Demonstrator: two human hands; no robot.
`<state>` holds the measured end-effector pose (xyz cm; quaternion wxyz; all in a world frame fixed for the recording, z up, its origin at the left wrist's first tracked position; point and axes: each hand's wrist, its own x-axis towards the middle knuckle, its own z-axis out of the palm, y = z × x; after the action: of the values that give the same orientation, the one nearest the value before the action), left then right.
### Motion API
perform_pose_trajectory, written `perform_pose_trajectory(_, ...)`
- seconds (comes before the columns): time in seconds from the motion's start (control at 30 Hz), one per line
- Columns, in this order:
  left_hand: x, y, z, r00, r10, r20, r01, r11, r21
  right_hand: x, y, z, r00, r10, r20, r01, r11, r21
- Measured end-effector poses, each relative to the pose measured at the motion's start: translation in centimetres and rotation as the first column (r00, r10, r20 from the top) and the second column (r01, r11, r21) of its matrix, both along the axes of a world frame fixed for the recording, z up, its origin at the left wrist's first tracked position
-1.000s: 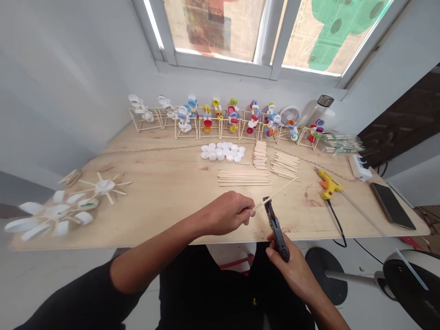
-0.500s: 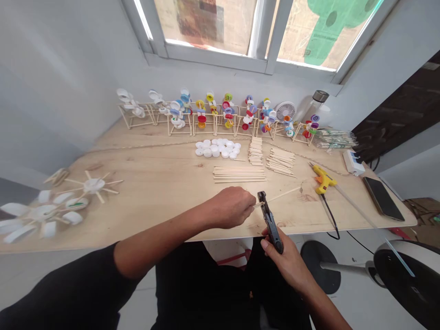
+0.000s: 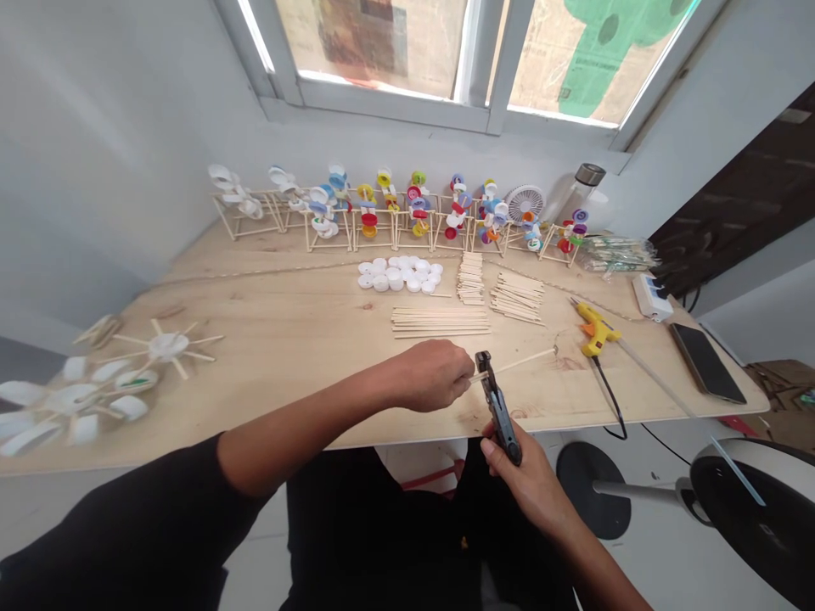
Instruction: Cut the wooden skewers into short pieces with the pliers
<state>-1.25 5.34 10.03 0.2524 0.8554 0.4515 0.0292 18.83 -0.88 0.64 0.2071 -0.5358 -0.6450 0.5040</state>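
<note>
My left hand [image 3: 436,375] is closed on the end of a thin wooden stick [image 3: 525,360], which points away to the right. In my right hand [image 3: 525,475] is a dark pair of cutting pliers [image 3: 503,416], its fingers wrapped round the handles. The pliers' jaws meet the stick just beside my left fingers; whether they bite into it is too small to tell. Beyond my hands lie a row of long sticks [image 3: 439,321], two piles of shorter sticks [image 3: 469,280] and a cluster of white bottle caps [image 3: 398,273].
Stick frames with coloured caps [image 3: 417,216] line the wall. A yellow glue gun [image 3: 597,329], a phone [image 3: 706,363] and a white power socket [image 3: 652,297] lie at the right. Two cap-and-stick wheels [image 3: 168,346] are at the left. A standing fan [image 3: 751,509] is beyond the right front edge.
The camera view has shifted slightly. Both hands keep hold of the stick and the pliers in nearly the same place.
</note>
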Motion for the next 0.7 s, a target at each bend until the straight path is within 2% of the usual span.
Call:
perform_pose_trajectory(0.27,0.0,0.2,0.0,0.999,0.003,0.032,-0.002,0.999,-0.040,0.1,0.2,0.0,1.000,0.010,-0.006,-0.010,1.000,0.000)
perform_pose_trajectory(0.57,0.2,0.8,0.0,0.999,-0.029,-0.021,0.028,0.999,-0.038,0.0,0.1,0.0,1.000,0.005,-0.017,-0.006,1.000,-0.023)
perform_pose_trajectory(0.7,0.2,1.2,-0.1,0.999,-0.042,0.009,0.043,0.993,-0.106,0.0,0.1,-0.1,1.000,0.003,-0.020,-0.004,1.000,-0.030)
